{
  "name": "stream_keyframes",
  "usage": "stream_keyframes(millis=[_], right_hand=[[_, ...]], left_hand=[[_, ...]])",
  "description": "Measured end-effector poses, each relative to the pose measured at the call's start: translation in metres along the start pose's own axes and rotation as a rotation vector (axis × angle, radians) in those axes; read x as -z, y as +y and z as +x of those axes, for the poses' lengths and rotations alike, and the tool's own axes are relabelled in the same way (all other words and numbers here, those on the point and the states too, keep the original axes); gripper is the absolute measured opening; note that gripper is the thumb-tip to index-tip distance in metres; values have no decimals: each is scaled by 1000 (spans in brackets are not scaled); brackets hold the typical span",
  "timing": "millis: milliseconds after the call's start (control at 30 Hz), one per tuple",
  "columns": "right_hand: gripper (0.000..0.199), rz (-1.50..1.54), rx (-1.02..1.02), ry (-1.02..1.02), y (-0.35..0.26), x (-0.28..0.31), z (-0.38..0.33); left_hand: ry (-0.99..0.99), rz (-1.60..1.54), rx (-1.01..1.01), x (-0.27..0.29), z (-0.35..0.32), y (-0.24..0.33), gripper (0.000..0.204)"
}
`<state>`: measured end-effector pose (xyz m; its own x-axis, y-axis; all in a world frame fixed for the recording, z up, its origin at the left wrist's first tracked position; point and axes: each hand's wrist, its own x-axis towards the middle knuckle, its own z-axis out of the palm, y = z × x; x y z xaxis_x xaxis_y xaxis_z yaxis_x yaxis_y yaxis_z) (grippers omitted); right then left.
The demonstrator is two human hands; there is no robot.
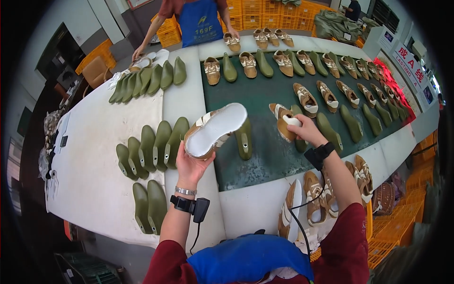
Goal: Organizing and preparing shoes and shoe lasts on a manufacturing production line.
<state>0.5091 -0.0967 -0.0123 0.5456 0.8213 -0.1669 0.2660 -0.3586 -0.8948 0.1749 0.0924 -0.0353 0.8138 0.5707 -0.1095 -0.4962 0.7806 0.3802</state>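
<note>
In my left hand (189, 168) is a brown-and-white shoe upper (216, 128), tilted with its white underside facing up. The fingers wrap round its heel end. My right hand (306, 131) pinches another brown shoe upper (280, 113) by the white-lined heel opening, over the dark green belt, toe pointing away from me. A green shoe last (244, 141) lies on the belt just right of the left-hand upper, partly covered by it. Another green last (298, 142) sits beside my right hand, partly hidden by the hand and upper.
Green lasts (147, 146) stand in groups on the white table (94, 142) at left. Rows of uppers (305, 99) and lasts fill the belt (255, 173) toward the right. More uppers (314, 196) lie near my right elbow. Across the table stands a person in a blue apron (201, 28).
</note>
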Motion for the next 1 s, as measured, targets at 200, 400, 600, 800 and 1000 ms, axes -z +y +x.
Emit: stream_keyframes(millis=[200,400,600,800,1000], right_hand=[[38,-435,84,140,32,-9,64],[35,-689,134,208,72,-28,122],[32,-808,54,66,135,-51,146],[41,-597,157,328,142,-67,143],[37,-680,297,13,69,-35,89]], left_hand=[[113,1763,-324,19,118,1,30],[-29,2111,-478,92,193,-30,25],[-85,2267,-335,146,202,-53,30],[-130,2033,-391,140,200,-53,37],[-118,2233,-288,84,130,-18,41]])
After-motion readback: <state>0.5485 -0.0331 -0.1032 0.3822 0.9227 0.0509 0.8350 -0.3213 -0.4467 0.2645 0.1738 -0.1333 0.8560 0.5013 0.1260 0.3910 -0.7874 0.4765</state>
